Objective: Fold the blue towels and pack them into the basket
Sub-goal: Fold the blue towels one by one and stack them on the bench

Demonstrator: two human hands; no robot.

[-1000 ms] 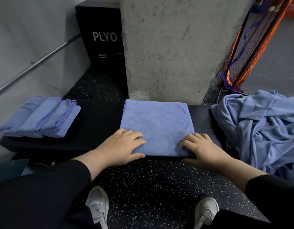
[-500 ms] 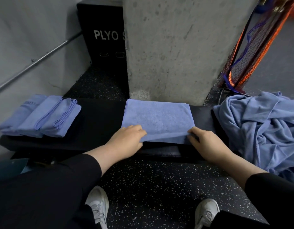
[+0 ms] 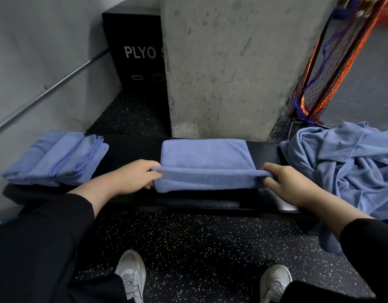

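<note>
A blue towel [image 3: 205, 155] lies on the black bench [image 3: 132, 149] in front of me, its near edge lifted off the bench. My left hand [image 3: 128, 178] pinches the near left corner and my right hand [image 3: 286, 182] pinches the near right corner. The raised edge stretches taut between both hands above the rest of the towel. Several folded blue towels [image 3: 57, 158] lie in a row at the left end of the bench. A heap of unfolded blue towels [image 3: 346, 162] sits at the right end. No basket is in view.
A concrete pillar [image 3: 228, 62] rises right behind the bench. A black plyo box [image 3: 136, 51] stands behind at the left. An orange and black net [image 3: 319, 73] leans at the right. My white shoes [image 3: 130, 278] stand on speckled rubber floor.
Both hands went from resting flat on the towel's near edge to pinching its corners. They have lifted that edge and carried it away from me over the towel.
</note>
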